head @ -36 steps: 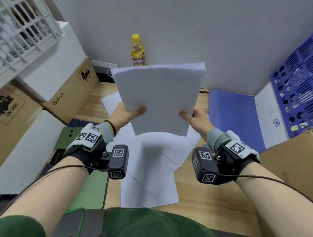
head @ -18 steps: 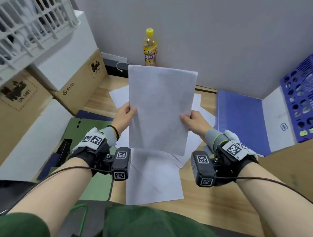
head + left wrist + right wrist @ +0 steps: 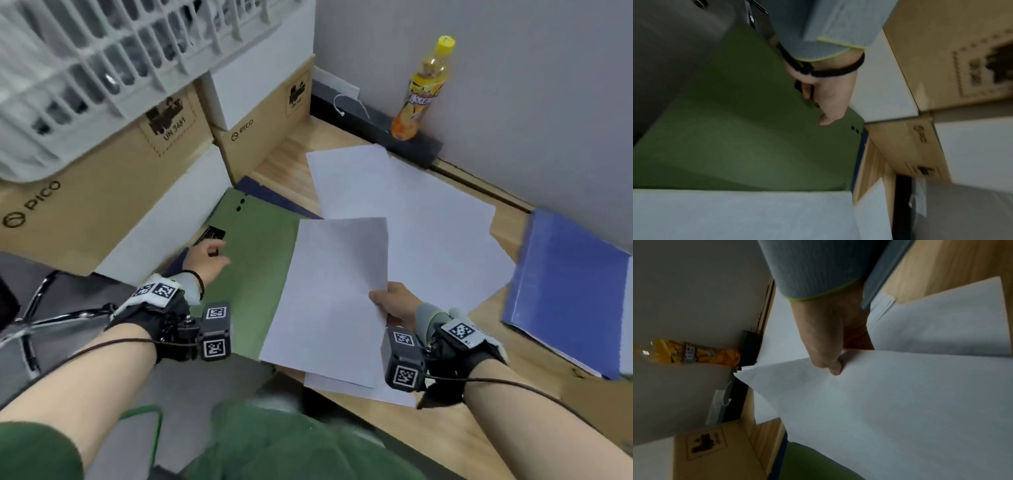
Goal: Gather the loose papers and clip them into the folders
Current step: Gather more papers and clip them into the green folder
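My right hand (image 3: 383, 299) pinches a stack of white papers (image 3: 329, 291) by its right edge, thumb on top (image 3: 835, 369), and holds it low over the desk. An open green folder (image 3: 255, 260) lies at the left, partly under the stack. My left hand (image 3: 210, 255) is at the folder's black clip (image 3: 215, 234) on its left edge, with finger and thumb curled round a black part of it (image 3: 812, 97). More loose sheets (image 3: 418, 219) are spread on the wooden desk beyond. A blue folder (image 3: 565, 287) lies open at the right.
Cardboard boxes (image 3: 260, 123) and a white crate (image 3: 85, 61) are stacked along the left, close to the green folder. An orange drink bottle (image 3: 423, 92) stands by the back wall on a black strip. A chair frame (image 3: 37, 315) is at the lower left.
My left hand let go of the stack and moved left to the green folder's clip. The right hand lowered the stack from upright to nearly flat. The view swung left.
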{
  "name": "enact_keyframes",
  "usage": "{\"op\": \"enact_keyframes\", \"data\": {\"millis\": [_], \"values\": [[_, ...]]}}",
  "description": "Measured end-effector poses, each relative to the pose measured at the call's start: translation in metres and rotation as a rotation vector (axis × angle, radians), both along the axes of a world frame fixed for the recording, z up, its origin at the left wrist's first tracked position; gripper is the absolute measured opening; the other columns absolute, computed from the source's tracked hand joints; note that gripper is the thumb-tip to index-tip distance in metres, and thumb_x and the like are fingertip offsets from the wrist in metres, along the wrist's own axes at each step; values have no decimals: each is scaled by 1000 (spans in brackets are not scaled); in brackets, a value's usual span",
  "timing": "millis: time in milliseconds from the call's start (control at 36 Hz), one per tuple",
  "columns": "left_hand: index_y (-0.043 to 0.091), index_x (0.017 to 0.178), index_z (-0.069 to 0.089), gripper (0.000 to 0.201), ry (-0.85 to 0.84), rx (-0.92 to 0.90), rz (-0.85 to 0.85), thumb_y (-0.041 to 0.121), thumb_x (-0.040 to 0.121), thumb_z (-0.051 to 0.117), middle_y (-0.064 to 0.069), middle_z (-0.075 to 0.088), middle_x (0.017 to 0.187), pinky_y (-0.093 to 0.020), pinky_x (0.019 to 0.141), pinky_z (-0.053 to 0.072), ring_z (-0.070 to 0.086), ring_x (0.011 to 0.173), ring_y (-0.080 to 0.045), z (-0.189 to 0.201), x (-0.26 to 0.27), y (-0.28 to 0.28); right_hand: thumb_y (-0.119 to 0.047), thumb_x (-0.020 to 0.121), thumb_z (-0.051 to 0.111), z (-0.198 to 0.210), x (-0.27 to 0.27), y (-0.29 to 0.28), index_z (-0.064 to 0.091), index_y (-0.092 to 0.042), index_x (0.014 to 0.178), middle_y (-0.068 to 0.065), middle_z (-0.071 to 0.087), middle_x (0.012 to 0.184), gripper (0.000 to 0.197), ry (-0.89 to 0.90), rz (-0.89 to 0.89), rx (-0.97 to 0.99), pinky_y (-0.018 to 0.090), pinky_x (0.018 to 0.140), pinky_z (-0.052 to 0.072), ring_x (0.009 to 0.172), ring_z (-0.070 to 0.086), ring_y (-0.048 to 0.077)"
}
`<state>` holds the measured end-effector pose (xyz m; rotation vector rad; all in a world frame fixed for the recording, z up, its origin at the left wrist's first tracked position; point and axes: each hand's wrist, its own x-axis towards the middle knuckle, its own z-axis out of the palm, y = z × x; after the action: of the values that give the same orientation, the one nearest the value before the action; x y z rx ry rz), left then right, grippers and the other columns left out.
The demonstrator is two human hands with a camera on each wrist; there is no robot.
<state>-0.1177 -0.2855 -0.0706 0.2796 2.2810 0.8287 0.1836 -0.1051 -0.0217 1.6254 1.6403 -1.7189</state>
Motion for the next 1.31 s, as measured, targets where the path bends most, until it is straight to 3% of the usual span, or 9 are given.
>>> {"op": "enact_keyframes", "data": {"millis": [111,278,444,583,694,833,917,1028,1305], "values": [[18,125,58,51,26,-55,110,10,76,71,-9,59,129,-41,100,46,57,114,-27,-9,-18,-28,-8,94,43,-3,-19,-10,56,-7,110,9,63,83,20,-25,-14,-19,23,49,48,66,61,21],[21,114,64,41,-3,-72,85,19,75,75,-2,66,110,-34,89,50,62,98,-22,-17,-27,-36,-8,93,43,-5,-39,-22,56,-6,113,15,63,99,24,-85,29,-36,45,79,55,83,62,30],[30,88,67,22,-30,-142,13,31,70,79,0,72,98,-34,87,54,67,89,-22,-16,-30,-28,-8,94,43,-11,-50,-20,55,-7,113,9,63,86,22,-157,65,-38,32,61,53,72,62,24],[25,93,73,23,38,-214,-69,31,71,78,-1,72,101,-25,78,49,66,91,-22,-13,-27,-16,-7,95,42,-13,-65,-21,52,-7,106,6,58,77,16,-167,87,-26,24,50,45,63,57,19],[20,95,74,24,82,-279,-126,34,76,75,-3,72,103,-26,78,45,65,97,-26,-5,-24,-9,-8,96,42,-13,-72,-20,52,-9,109,5,59,77,16,-156,104,-26,26,52,47,65,58,19],[18,82,75,12,125,-329,-223,28,81,68,-6,73,90,-27,70,46,66,86,-30,2,-21,-1,-11,96,43,-13,-67,-17,53,-9,110,4,59,79,17,-139,95,-29,28,56,49,66,58,19],[20,89,69,9,144,-332,-201,25,83,64,-9,70,103,-33,79,50,64,95,-33,2,-20,-3,-11,96,42,-13,-61,-16,53,-9,110,6,61,83,18,-121,78,-37,30,58,51,69,59,20],[21,111,62,28,126,-294,-150,20,83,63,-7,66,116,-37,96,47,59,111,-32,0,-20,-3,-10,95,43,-17,-54,-16,54,-9,109,5,61,82,18,-112,57,-36,28,56,50,68,59,19],[17,120,64,36,-89,-188,-19,28,85,63,-6,61,125,-33,103,39,53,119,-29,-3,-3,12,-8,94,42,-35,-35,-18,56,-11,109,5,62,87,21,-110,-30,-47,25,54,46,73,60,20]]}}
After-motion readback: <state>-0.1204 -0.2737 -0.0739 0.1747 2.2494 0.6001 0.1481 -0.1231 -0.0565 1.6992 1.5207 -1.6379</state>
